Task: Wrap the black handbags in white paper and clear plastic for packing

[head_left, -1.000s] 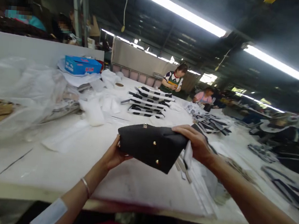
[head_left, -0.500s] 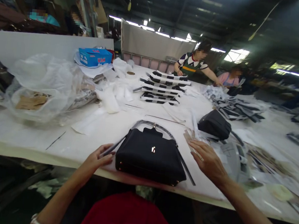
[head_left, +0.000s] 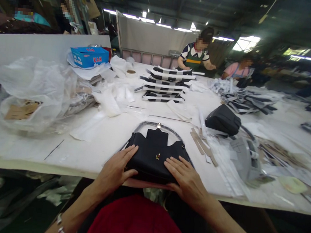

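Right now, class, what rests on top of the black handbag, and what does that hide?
The left hand and right hand rest on the black handbag, either side of its gold-coloured front clasp. The parts beneath the hands are covered and cannot be seen.

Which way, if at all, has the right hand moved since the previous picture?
Yes: judged against the blue box, the right hand has moved leftward, onto the black handbag.

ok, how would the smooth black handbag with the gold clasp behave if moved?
The black handbag probably holds its shape: it looks barely creased. Its black flap may swing, being unfastened from the gold clasp. Rolling seems unlikely given its broad, angular outline.
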Tool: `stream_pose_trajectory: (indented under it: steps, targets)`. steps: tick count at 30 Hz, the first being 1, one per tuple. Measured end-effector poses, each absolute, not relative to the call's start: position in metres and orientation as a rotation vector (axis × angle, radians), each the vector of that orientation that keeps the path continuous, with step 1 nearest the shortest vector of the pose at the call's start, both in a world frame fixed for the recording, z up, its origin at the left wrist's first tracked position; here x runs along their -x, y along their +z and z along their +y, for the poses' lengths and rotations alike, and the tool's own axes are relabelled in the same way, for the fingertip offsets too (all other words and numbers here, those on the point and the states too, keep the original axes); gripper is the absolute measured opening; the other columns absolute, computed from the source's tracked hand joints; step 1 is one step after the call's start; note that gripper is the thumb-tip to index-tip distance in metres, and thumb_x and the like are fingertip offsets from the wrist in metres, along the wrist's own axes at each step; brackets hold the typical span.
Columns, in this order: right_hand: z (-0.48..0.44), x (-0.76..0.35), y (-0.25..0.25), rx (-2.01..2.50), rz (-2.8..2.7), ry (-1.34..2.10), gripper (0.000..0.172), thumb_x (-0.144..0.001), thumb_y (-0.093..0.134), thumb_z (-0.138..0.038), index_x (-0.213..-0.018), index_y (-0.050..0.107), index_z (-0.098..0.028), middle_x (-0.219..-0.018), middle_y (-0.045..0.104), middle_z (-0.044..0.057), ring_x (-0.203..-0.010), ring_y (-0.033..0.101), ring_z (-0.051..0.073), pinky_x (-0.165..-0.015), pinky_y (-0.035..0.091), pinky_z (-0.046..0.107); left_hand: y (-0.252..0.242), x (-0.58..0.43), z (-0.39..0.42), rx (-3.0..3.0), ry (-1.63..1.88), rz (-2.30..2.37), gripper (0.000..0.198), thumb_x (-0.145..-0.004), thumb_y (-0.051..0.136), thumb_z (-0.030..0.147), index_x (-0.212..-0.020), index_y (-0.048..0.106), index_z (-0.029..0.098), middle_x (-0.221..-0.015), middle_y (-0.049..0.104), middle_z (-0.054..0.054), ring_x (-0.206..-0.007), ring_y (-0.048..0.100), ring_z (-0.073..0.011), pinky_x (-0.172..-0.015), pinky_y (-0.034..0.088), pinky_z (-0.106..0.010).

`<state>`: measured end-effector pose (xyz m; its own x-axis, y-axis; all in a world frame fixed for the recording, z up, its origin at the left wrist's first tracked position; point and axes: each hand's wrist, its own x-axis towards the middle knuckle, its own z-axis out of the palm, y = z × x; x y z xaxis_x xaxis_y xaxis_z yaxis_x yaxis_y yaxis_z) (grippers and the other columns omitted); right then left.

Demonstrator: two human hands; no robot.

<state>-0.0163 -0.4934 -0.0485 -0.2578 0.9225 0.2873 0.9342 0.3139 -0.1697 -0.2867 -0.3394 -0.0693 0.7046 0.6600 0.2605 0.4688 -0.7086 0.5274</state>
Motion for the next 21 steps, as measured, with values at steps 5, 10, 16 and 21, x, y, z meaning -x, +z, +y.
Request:
stream_pose_trajectory:
  steps: [5, 10, 16, 21]
  targets:
    - [-0.498, 0.005, -0.051, 1.674, -2.253, -0.065, 0.064, -0.079, 0.066, -0.010, -0.140, 0.049, -0.020, -0.138, 0.059, 0.012, -0.128, 0.056, 0.028, -0.110, 0.043, 0.051, -0.077, 0.278, -0.339, -2.654, 0.537, 0.735, 0.048, -0.088, 0.065, 0.035, -0.132, 0.057, 0.021, -0.136, 0.060, -0.013, -0.126, 0.056, -0.0298, -0.110, 0.041, -0.047]
    - [-0.493, -0.004, -0.050, 1.750, -2.229, -0.021, 0.058, -0.078, 0.067, -0.010, -0.134, 0.055, -0.020, -0.130, 0.065, 0.012, -0.119, 0.062, 0.027, -0.104, 0.049, 0.048, -0.076, 0.258, -0.329, -2.762, 0.329, 0.696, 0.026, -0.092, 0.059, 0.039, -0.106, 0.070, 0.020, -0.105, 0.073, -0.010, -0.100, 0.068, -0.0232, -0.101, 0.045, -0.040]
    - [-0.488, 0.003, -0.052, 1.876, -2.225, 0.002, 0.052, -0.077, 0.073, -0.020, -0.128, 0.060, -0.018, -0.124, 0.068, 0.016, -0.113, 0.066, 0.032, -0.098, 0.052, 0.054, -0.064, 0.251, -0.328, -2.708, 0.207, 0.724, 0.029, -0.093, 0.056, 0.043, -0.093, 0.072, 0.018, -0.088, 0.071, -0.010, -0.086, 0.067, -0.0225, -0.083, 0.050, -0.033]
    - [-0.486, 0.019, -0.050, 1.823, -2.217, -0.073, 0.056, -0.076, 0.076, -0.025, -0.129, 0.059, -0.018, -0.123, 0.068, 0.017, -0.111, 0.066, 0.034, -0.095, 0.054, 0.054, -0.066, 0.251, -0.344, -2.664, 0.292, 0.705, 0.021, -0.095, 0.055, 0.034, -0.104, 0.069, 0.020, -0.094, 0.070, -0.007, -0.090, 0.065, -0.0205, -0.086, 0.048, -0.032]
